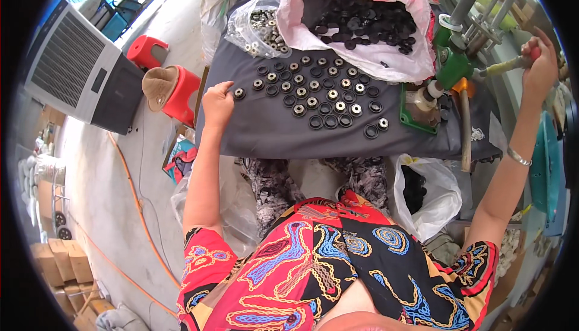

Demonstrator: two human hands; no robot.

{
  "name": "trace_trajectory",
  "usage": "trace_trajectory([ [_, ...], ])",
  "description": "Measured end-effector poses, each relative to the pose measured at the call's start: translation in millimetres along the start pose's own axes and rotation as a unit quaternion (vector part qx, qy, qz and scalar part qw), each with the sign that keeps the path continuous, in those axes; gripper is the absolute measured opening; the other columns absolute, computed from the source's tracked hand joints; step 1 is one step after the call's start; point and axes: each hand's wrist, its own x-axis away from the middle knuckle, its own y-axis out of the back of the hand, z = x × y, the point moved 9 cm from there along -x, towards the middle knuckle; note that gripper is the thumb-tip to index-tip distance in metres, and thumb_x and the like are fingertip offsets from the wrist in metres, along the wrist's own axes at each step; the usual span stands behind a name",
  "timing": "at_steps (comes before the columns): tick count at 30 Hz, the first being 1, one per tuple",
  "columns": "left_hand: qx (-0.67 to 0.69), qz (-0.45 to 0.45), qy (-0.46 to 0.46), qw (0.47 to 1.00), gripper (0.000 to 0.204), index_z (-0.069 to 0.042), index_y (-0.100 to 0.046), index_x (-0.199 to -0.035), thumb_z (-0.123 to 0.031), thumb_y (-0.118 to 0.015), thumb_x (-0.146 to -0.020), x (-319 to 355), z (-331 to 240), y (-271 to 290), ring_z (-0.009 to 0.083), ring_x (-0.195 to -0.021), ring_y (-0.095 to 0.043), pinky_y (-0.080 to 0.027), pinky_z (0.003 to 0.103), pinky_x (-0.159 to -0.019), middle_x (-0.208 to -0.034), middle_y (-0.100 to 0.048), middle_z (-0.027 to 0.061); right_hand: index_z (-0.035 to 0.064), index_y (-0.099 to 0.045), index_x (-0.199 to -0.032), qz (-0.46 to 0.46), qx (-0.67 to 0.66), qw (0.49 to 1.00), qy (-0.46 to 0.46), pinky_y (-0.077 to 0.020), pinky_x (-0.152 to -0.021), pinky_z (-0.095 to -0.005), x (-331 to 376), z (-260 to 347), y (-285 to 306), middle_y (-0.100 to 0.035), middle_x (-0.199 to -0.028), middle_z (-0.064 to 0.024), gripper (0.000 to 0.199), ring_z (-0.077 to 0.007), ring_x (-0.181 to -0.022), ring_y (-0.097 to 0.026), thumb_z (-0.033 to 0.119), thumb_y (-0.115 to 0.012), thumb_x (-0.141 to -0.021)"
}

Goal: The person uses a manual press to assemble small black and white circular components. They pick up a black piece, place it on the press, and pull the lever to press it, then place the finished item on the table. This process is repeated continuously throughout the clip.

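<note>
Grey cloth over a broad table (265, 138), stretching rightward from the fingers of the left hand (218, 106); pink-and-white woven sack (386, 70), open-mouthed, beyond those fingers and to their right, with flat black discs (362, 23) heaped inside; green metal hand press (453, 66), to the left of the fingers of the right hand (538, 68) and well apart from the left ones; pale, red-ended rod lever (509, 65), long axis running roughly crosswise from press to right fingers, plainly nearer that hand; right fingers wrapped around its outer end; left fingers bent, thumb and forefinger close together at the cloth's left edge; no piece seen between them, though cannot tell whether something small lies hidden there; scattered black rings, many with silvery metal centres (312, 102), spread to the right of the left fingertips; nearest of all, one outlying black ring with a silvery centre (239, 93), just beside those fingertips on their right, flat on the cloth, round and so without a long axis; whether touching, too small to tell; judged the key relation: outlying ring by left fingertips, press between both hands.
</note>
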Motion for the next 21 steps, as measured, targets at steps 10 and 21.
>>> trace_trajectory([
  [10, -0.028, 0.077, -0.104, 0.991, 0.021, -0.005, -0.071, -0.094, -0.007, -0.064, -0.075, 4, -52, -25, 0.0308, -0.089, -0.063, -0.05, 0.038, -0.081, -0.093, -0.07, 0.0121, -0.0117, -0.058, -0.11, 0.0, 0.023, 1.0, 0.015, -0.0452, -0.062, -0.0247, -10, -5, -4, -0.058, -0.077, -0.0093, 0.028, -0.0147, -0.063, -0.053, -0.001, -0.041, -0.09],
  [21, -0.104, 0.215, -0.145, 0.96, 0.029, -0.015, -0.07, -0.104, -0.024, -0.063, -0.077, -62, -3, -114, 0.0355, -0.092, -0.062, -0.049, 0.045, -0.081, -0.095, -0.065, 0.0161, -0.0013, -0.063, -0.097, -0.002, 0.084, 0.993, 0.089, -0.0451, -0.049, -0.0258, 6, 9, -35, -0.059, -0.069, -0.0054, 0.023, -0.0112, -0.053, -0.054, 0.005, -0.044, -0.086],
])
